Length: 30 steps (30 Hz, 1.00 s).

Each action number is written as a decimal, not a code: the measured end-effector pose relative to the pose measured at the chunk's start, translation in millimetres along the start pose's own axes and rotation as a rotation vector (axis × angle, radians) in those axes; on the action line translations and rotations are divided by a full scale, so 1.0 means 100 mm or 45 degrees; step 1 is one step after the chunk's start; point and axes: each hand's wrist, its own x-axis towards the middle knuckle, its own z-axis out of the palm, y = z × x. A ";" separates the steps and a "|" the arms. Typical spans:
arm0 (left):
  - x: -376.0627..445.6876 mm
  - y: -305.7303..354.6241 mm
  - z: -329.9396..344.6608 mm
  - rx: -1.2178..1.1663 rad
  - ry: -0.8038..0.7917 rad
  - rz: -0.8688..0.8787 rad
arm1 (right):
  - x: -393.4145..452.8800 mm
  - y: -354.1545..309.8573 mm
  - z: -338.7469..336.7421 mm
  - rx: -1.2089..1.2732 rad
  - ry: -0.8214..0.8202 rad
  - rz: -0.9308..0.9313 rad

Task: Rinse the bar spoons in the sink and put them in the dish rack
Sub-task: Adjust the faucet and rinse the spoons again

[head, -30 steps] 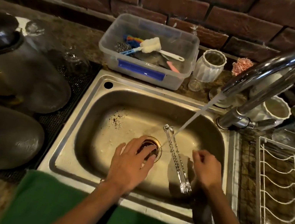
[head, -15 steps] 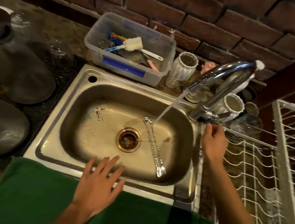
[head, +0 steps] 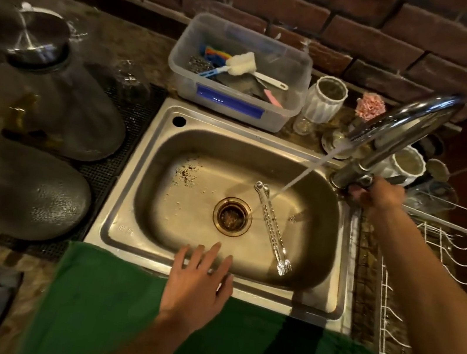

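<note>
The spoons (head: 272, 229) lie side by side on the floor of the sink (head: 145, 180), just right of the drain (head: 232, 216) and touching neither hand. Their long axis runs from about 11 o'clock, where the bowl ends sit under the falling water (head: 303, 176), down to about 5 o'clock, where the forked ends point toward the sink's near rim. The stream lands at or just beside the bowl ends, so only the far part of the spoons is getting wet directly.

The left hand (head: 197, 285) hovers over the sink's near rim with fingers spread and straight, holding nothing. From it the forked ends lie at roughly 2 o'clock, near; the bowl ends are well beyond. The right hand (head: 377, 194) is at the base of the tap (head: 401, 127), fingers curled at the lever; whether it grips or only touches it I cannot tell for certain. From that hand the spoons lie at about 8 o'clock, down in the basin.

My judgement: the left hand is the nearer and the free one, and a reach along the axis toward the forked ends would suit a pinch across both shafts. The rack (head: 438, 273) stands at 3 o'clock of the sink, on the right hand's side, so a lift may end in a pass across.
</note>
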 end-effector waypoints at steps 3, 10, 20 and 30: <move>0.01 0.00 0.04 0.002 0.024 0.031 | 0.07 0.04 0.05 0.155 -0.040 0.139; 0.01 -0.01 0.05 0.011 0.033 0.047 | 0.11 0.18 0.20 0.175 0.282 -0.099; -0.01 0.02 0.01 0.016 0.085 0.039 | 0.20 0.30 0.18 -0.004 0.405 -0.273; -0.01 0.03 0.00 0.019 0.095 0.035 | 0.27 0.35 0.20 0.052 0.449 -0.320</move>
